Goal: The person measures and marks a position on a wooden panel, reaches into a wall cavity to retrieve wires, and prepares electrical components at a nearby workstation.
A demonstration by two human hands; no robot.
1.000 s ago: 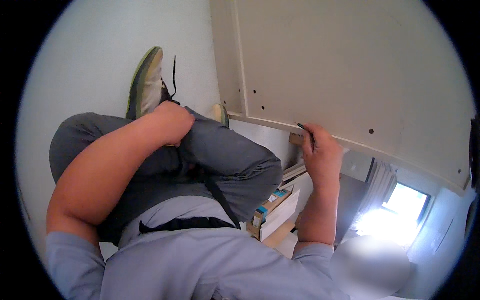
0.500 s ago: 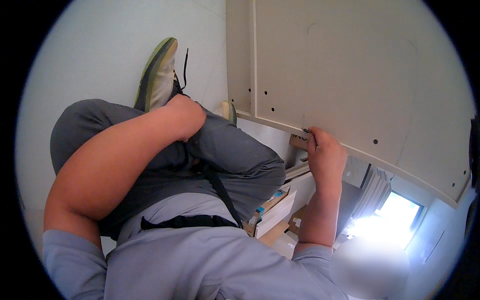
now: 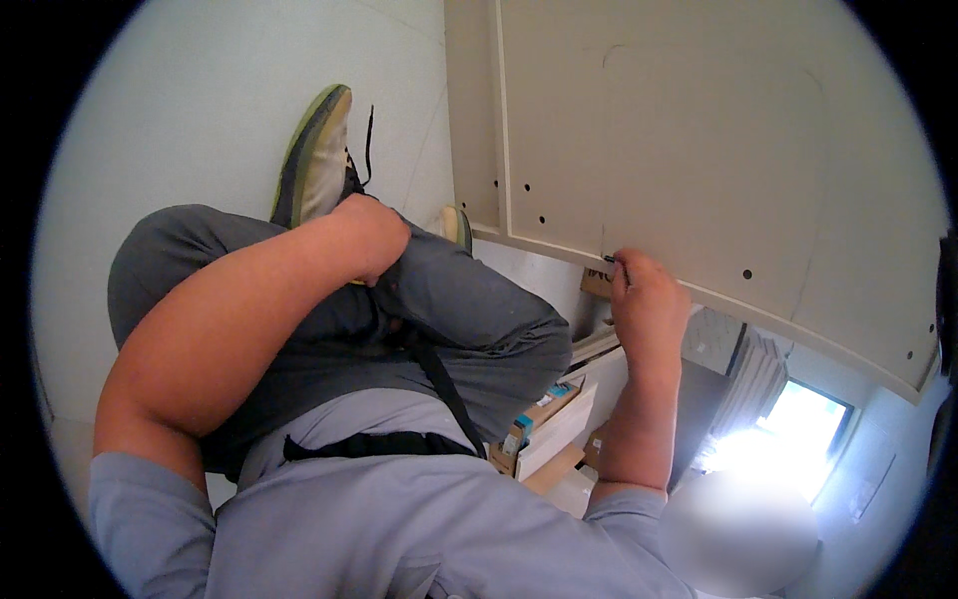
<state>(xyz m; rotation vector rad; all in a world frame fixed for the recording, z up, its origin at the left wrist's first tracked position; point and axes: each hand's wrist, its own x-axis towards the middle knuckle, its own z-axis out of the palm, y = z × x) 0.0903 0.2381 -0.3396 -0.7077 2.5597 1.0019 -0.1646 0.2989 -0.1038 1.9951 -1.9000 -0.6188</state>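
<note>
The right hand [image 3: 651,304] pinches a dark, pen-like tool [image 3: 610,260], mostly hidden by the fingers, at the near edge of a beige panel [image 3: 699,150] bearing drilled holes [image 3: 746,275] and faint curved lines [image 3: 605,66]. The left hand [image 3: 371,238] rests on the grey trousers [image 3: 479,299], near a lace-up sneaker [image 3: 314,160]; its fingers are concealed, so whether it grips anything cannot be told.

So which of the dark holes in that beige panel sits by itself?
The lone dark hole in the beige panel, just to the right of the right hand; the other visible holes sit in pairs.
</note>
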